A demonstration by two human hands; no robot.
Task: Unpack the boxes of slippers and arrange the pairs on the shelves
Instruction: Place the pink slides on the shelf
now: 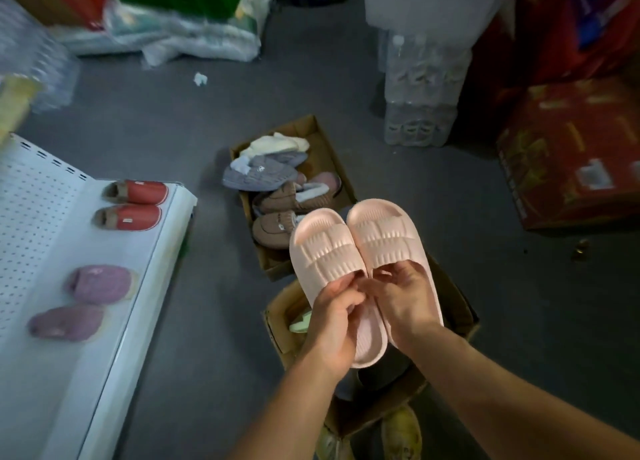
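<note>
While the left hand (332, 324) and right hand (405, 297) each gripped one of the pink slides (349, 248) side by side, a cardboard box (450, 314) sat beneath them, another box of slippers (322, 162) lay beyond, and the shelf (114, 321) stood to their left.

No text, brand or number can be read anywhere. The red cartons (571, 148) at the right carry yellow print and a pale label, all blurred past reading. Small pale tags on the red slippers (133, 205), the brown slipper (275, 227) and the grey slipper (258, 175) are also too small to read.
</note>
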